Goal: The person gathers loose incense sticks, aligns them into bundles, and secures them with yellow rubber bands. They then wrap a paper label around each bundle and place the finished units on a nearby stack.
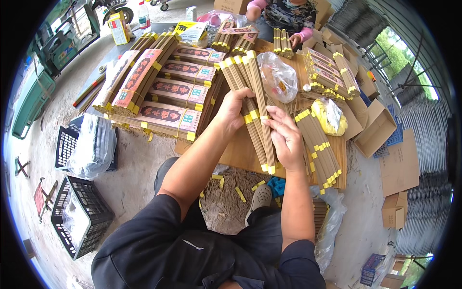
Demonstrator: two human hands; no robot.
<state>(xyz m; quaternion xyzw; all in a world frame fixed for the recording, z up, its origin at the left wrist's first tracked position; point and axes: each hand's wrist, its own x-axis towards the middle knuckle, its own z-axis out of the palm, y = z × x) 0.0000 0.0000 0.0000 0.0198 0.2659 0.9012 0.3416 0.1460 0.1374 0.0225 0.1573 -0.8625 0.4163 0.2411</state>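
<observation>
Dark shirt [159,255] fills the foreground, before piled labelled packs [166,115] and a wooden table [237,151]. Tan, yellow-banded stick bundles [257,135] are over its near edge, gripped by the left hand [232,110]; the right hand [288,138] touches the rightmost with half-open fingers.

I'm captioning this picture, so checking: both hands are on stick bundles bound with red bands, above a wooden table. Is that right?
Not quite: the head view shows the bands are yellow, not red. The left hand and right hand are on the stick bundles, above a wooden table.
</observation>
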